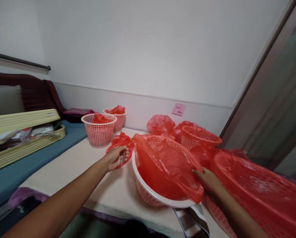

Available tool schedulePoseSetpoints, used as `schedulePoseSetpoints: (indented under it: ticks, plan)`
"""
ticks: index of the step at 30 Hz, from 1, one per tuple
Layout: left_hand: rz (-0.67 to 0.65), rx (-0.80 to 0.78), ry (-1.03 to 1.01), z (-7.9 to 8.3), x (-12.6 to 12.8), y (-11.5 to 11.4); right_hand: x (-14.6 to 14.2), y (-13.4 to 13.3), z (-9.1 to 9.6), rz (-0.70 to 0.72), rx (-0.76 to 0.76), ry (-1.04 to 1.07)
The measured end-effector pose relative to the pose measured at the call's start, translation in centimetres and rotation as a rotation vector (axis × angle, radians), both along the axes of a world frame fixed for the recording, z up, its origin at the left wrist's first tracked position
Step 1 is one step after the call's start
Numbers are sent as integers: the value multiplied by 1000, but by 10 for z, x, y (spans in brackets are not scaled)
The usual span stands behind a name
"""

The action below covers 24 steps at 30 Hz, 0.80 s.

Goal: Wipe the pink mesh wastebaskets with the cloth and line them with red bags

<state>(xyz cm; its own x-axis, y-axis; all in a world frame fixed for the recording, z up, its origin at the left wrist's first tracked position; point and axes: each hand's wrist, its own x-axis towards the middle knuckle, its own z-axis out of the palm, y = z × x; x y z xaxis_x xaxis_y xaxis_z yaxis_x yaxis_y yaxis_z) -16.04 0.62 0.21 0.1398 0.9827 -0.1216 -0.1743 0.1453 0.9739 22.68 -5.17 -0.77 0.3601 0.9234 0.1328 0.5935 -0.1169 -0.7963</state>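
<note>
In front of me a white plastic basket (151, 195) stands on the covered surface, with a thin red plastic bag (166, 158) spread inside and over its far rim. My right hand (207, 181) is closed on the bag's edge at the basket's right side, its fingers partly hidden by the film. Left of the basket, my left hand (117, 158) has its palm showing and its fingers loosely curled, with nothing visible in them. Just behind that hand lies a crumpled red plastic bag (122, 140); whether the two touch I cannot tell.
Two white baskets (99, 134) with red bags inside stand at the back left. Several red-lined baskets (257, 185) crowd the right side. A pink note (178, 109) is on the wall. Farther left, a yellow lidded box (26, 145) of packets lies on a blue surface (72, 132).
</note>
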Motion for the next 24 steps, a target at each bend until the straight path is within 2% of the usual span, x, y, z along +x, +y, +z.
schedulePoseSetpoints:
  ticks: [3,6,9,12,14,17,24]
  plan:
    - [132,162,172,19,1,3,-2,3,-1,19,-51,67]
    - [182,384,361,47,2,10,-6,4,0,44,-87,97]
    - [129,614,534,71,2,18,-11,1,4,49,-96,174]
    - [17,782,681,78,3,21,-19,-6,10,56,-80,379]
    - [-52,847,767,72,3,22,-25,-11,14,36,-92,486]
    - [-106,911,880,52,4,22,-30,-15,19,-4,-121,534]
    - [-35,963,973,-2,4,24,-27,-12,17,-38,-129,619]
